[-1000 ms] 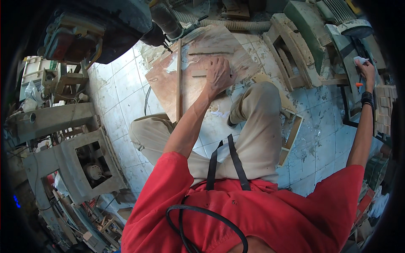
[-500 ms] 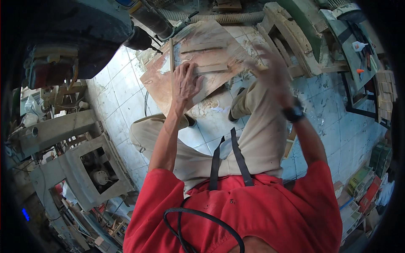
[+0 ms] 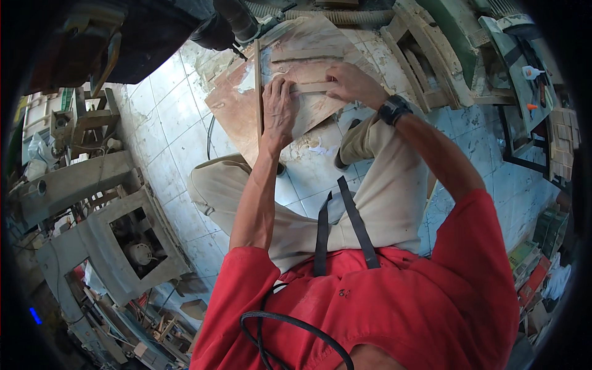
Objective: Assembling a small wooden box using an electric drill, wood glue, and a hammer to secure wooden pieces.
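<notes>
A short wooden strip [image 3: 310,87] lies across a tilted-looking wooden board [image 3: 231,105], its left end close to a long narrow wooden batten [image 3: 259,92]. My left hand [image 3: 280,112] has its fingers curled over the strip's left end, beside the batten. At the other end, my right hand [image 3: 354,85] grips the strip between thumb and fingers. A second wooden strip [image 3: 307,55] rests on the board farther from me. Left of the batten's far end hangs a dark drill chuck with a bit [image 3: 237,50].
A dark machine body [image 3: 148,37] overhangs the upper left. Grey machine frames [image 3: 132,246] stand at the left. A wooden frame [image 3: 425,55] and a small table with a glue bottle [image 3: 531,73] are at the right. A ribbed hose [image 3: 364,20] runs behind the board.
My right hand, blurred and off to the right before, has come left onto the strip's right end. My left hand stays near the batten. The whole view has shifted slightly.
</notes>
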### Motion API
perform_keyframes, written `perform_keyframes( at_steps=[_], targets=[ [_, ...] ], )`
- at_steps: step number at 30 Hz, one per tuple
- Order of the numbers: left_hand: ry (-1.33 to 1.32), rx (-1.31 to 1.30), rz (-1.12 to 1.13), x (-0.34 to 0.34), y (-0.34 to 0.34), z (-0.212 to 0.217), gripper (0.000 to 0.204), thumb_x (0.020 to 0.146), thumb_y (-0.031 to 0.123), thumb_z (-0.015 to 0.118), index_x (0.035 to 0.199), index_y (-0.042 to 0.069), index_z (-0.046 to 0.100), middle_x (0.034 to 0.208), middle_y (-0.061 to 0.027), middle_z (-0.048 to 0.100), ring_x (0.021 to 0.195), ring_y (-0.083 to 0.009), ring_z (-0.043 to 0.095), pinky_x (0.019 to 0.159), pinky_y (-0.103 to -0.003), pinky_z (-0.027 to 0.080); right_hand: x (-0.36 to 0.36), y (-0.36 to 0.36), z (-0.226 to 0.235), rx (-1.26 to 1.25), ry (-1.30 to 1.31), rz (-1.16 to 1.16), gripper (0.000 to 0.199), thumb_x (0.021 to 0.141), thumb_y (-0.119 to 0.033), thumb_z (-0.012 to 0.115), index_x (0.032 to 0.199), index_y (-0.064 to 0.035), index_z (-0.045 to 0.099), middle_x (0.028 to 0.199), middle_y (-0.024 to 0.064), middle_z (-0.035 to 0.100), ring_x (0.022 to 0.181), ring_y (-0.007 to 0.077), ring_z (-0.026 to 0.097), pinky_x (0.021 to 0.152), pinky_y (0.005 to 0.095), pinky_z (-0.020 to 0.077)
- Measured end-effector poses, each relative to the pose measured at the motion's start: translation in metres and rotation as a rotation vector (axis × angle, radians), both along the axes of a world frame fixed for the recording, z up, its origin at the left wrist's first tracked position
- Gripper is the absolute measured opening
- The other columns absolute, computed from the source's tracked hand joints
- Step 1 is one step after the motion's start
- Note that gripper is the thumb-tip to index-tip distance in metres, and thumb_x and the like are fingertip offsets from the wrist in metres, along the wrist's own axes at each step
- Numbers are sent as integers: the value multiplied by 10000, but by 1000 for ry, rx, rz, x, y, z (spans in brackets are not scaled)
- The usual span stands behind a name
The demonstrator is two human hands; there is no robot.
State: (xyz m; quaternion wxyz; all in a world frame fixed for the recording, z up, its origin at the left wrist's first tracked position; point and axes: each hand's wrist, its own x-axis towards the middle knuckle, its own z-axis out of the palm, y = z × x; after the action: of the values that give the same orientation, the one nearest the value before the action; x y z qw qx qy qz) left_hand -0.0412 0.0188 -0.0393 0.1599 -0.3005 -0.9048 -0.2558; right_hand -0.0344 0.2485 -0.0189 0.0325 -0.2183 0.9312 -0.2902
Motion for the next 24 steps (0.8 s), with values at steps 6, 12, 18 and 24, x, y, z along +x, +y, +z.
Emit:
perform_keyframes(
  at_steps=[6, 12, 18, 24],
  targets=[
    [24, 13, 0, -3, 1, -4, 224, 827, 110, 562, 1038, 37, 555, 1113, -145, 527, 1065, -329, 481, 932, -404, 379, 4, 2, -10, -129, 187, -10, 328, 694, -184, 703, 916, -28, 518, 947, 135, 534, 977, 320, 507, 857, 382, 427],
    [3, 46, -16, -4, 2, -8, 232, 825, 112, 566, 1039, 26, 554, 1097, -148, 534, 1061, -328, 481, 928, -406, 378, 3, 4, -7, -109, 186, -3, 368, 695, -240, 710, 929, -32, 515, 981, 136, 547, 989, 320, 510, 858, 387, 425],
    [3, 2, -21, -1, 2, -2, 237, 831, 125, 571, 1039, 13, 551, 1101, -154, 534, 1057, -333, 480, 929, -409, 373, -6, 0, -9, -37, -10, 37, 348, 741, -245, 691, 965, -16, 555, 931, 164, 584, 963, 330, 539, 841, 390, 432],
    [3, 28, -2, -4, -1, -6, 235, 826, 103, 565, 1043, 13, 551, 1105, -153, 539, 1054, -326, 482, 923, -407, 374, -2, -6, -8, 80, 101, 39, 309, 783, -249, 660, 978, -23, 579, 963, 149, 599, 975, 325, 543, 845, 407, 436]
  ],
)
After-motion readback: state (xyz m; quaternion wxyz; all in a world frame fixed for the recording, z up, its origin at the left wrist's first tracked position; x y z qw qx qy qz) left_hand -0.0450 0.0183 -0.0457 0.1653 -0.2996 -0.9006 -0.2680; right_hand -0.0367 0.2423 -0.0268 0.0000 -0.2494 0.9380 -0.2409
